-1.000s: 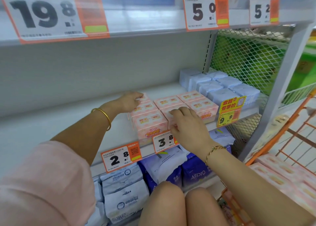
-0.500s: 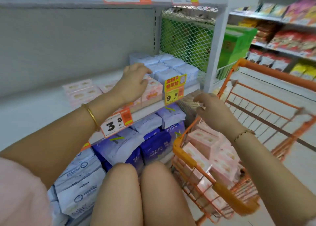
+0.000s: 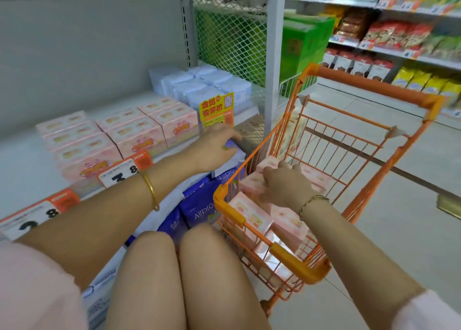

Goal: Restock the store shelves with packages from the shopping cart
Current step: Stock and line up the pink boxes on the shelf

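Observation:
Several pink packages [image 3: 129, 135] stand in rows on the grey shelf [image 3: 22, 165]. More pink packages [image 3: 252, 214] lie in the orange shopping cart [image 3: 374, 85] at my right. My right hand [image 3: 287, 187] is down inside the cart, fingers curled over the edge of a top pink package [image 3: 250, 183]. My left hand [image 3: 217, 147] hovers at the shelf's front edge, just left of the cart, with loosely bent fingers and nothing in it.
Pale blue packs [image 3: 204, 85] fill the shelf's right end behind a yellow price tag [image 3: 217, 110]. Purple packs [image 3: 199, 204] sit on the lower shelf. A grey upright [image 3: 272, 55] and green mesh divide the bays. Snack shelves [image 3: 399, 35] line the far aisle. My knees [image 3: 174, 267] are below.
My view has swung right from the shelf to the cart. My right hand went from the shelf packages down into the cart onto a pink package. My left hand left the shelf packages and moved right.

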